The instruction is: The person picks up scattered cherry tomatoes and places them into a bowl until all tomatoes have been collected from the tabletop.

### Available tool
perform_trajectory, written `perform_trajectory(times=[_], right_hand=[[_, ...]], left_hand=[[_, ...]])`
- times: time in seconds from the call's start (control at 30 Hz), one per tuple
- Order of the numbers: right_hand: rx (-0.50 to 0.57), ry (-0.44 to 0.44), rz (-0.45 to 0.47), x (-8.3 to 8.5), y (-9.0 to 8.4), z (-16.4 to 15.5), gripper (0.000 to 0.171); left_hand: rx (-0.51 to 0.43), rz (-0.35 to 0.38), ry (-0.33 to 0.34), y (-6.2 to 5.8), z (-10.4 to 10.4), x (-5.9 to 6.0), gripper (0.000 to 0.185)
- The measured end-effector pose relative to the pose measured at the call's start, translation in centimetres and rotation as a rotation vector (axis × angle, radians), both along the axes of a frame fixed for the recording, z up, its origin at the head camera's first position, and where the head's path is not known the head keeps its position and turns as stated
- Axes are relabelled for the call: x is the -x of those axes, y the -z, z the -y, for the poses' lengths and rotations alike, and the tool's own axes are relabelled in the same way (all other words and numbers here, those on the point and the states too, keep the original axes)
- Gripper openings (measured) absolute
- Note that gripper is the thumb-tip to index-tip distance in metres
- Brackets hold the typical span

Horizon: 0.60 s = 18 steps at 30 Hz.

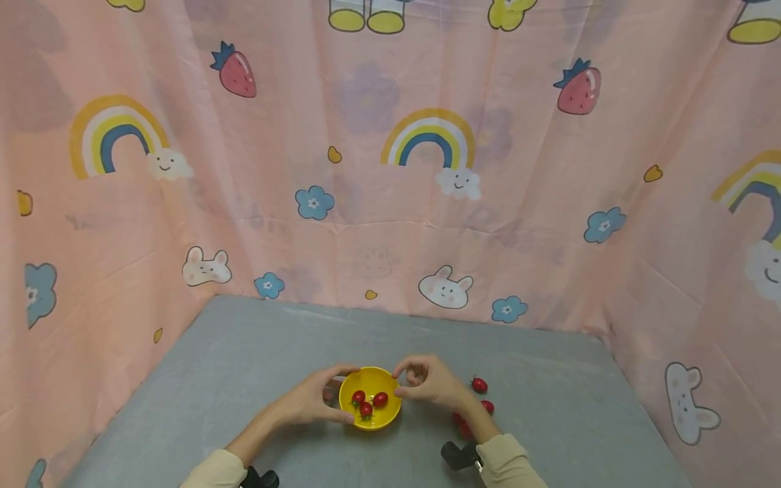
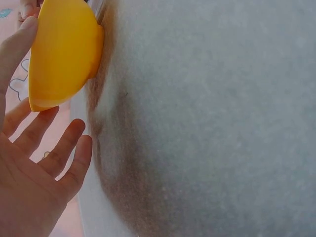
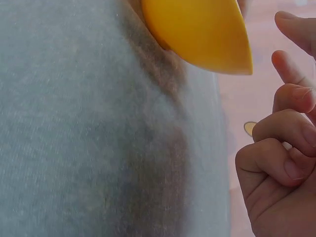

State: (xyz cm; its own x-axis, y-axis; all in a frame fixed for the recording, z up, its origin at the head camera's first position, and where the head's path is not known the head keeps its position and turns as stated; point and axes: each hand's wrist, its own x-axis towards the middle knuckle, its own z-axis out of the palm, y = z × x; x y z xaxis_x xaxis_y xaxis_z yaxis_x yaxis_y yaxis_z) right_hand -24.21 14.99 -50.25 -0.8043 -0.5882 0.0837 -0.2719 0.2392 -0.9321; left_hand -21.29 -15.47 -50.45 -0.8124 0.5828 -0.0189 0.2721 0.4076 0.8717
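My left hand spans the side of a small yellow bowl, its thumb at the near rim and fingertips at the far rim. Inside the bowl lie 3 red cherry tomatoes with green stems. In the left wrist view, the yellow bowl sits between thumb and forefinger, the other fingers spread below. My right hand is beside the bowl's right rim, holding nothing. The right wrist view shows its thumb and forefinger apart, just off the yellow bowl, with the remaining fingers curled.
Right of the bowl, several more cherry tomatoes lie on the grey table, some partly hidden behind my right wrist. A pink printed curtain hangs along the back and both sides. Dark camera mounts are strapped at both wrists.
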Motion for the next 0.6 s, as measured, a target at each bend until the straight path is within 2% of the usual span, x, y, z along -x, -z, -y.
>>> perform_trajectory(times=[0.33, 0.6], right_hand=[[0.018, 0.027, 0.001, 0.2, -0.2, -2.2, 0.026], [0.024, 0.076, -0.038, 0.4, 0.7, -5.7, 0.031]], left_hand=[[-0.006, 0.014, -0.005, -0.2, -0.1, -0.1, 0.074], [-0.007, 0.012, -0.003, -0.1, 0.0, -0.1, 0.074]])
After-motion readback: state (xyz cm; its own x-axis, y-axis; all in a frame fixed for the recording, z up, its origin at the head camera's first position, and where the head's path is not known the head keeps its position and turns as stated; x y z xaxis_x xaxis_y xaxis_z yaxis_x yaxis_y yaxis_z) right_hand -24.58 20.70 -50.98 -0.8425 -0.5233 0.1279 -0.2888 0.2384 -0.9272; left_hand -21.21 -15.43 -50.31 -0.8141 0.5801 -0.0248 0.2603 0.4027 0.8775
